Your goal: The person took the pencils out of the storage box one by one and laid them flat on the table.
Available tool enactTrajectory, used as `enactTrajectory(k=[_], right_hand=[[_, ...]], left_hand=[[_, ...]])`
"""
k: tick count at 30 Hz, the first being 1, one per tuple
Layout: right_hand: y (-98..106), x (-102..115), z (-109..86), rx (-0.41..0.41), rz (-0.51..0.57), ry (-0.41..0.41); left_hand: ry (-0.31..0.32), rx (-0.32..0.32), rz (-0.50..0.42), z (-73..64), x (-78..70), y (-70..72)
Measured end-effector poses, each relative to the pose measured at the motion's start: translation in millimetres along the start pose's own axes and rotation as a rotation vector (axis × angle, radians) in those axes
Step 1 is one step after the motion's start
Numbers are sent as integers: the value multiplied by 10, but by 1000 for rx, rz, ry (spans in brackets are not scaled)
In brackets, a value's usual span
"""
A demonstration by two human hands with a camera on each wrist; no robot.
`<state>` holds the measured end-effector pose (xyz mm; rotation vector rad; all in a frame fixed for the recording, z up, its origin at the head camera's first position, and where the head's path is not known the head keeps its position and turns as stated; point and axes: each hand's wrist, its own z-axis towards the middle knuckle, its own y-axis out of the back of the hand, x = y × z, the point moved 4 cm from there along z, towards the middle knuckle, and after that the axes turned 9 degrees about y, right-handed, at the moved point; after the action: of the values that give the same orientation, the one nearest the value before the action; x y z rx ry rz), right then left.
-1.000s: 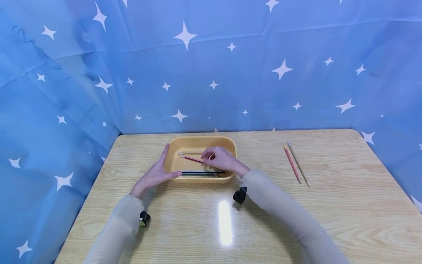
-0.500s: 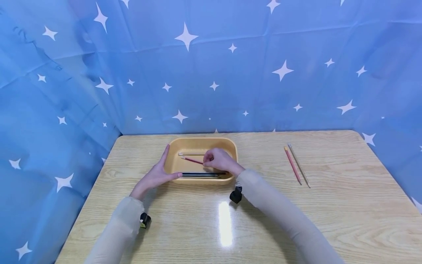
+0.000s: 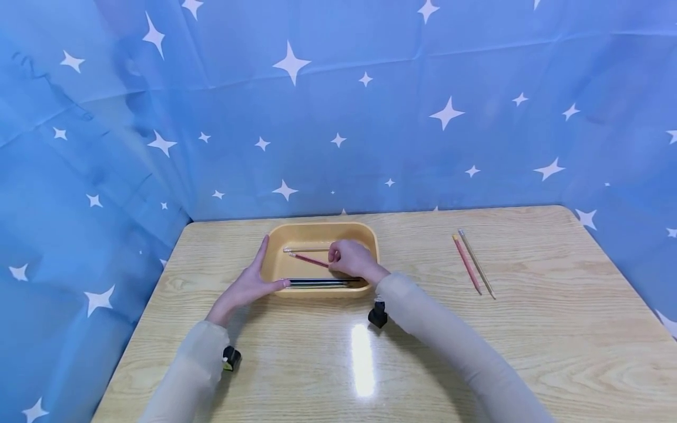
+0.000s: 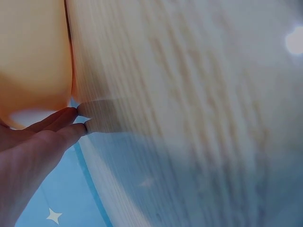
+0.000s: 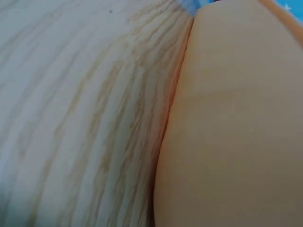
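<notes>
In the head view, my right hand (image 3: 351, 258) is inside a shallow yellow tray (image 3: 373, 242) and pinches one end of a red pencil (image 3: 309, 259). The pencil's white-tipped end points left. Behind it a light pencil (image 3: 307, 249) lies along the tray, partly covered by that hand. Several dark pencils (image 3: 319, 283) lie side by side along the near wall. My left hand (image 3: 248, 286) is spread at the tray's left corner, thumb over the near rim. The left wrist view shows its straight fingers (image 4: 68, 130) against the tray's outside. The right wrist view shows only tray and table.
To the right on the wooden table (image 3: 555, 352) lie a red pencil with a yellow end (image 3: 468, 265) and a gold pencil (image 3: 477, 264), close together and slanted. A blue curtain with white stars (image 3: 370, 135) hangs behind the table and along its left side.
My right hand has shifted slightly right along the red pencil, and more of the pencil shows. My left hand keeps its place at the tray. The head view has tilted a little.
</notes>
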<state>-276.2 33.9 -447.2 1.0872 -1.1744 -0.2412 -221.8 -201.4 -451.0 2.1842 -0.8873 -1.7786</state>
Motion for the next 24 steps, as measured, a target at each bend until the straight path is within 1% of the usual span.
enactTrajectory(k=[6,12,15,18,21,24], right_hand=[[-1,-2,11,-1,86,9],[-18,2,6,40,226,10],[-21,18,0,64,294,40],[-21,41,-4,79,355,90],[-8,60,-13,68,403,113],[9,68,-19,40,433,109]], left_hand=[[-7,1,-10,-5,4,3],[-18,-1,-20,-9,-1,8],[-20,-1,-18,-7,-1,9],[-12,-2,-16,-7,0,12],[-9,-1,-14,-14,-4,14],[-2,-3,-13,-14,-3,13]])
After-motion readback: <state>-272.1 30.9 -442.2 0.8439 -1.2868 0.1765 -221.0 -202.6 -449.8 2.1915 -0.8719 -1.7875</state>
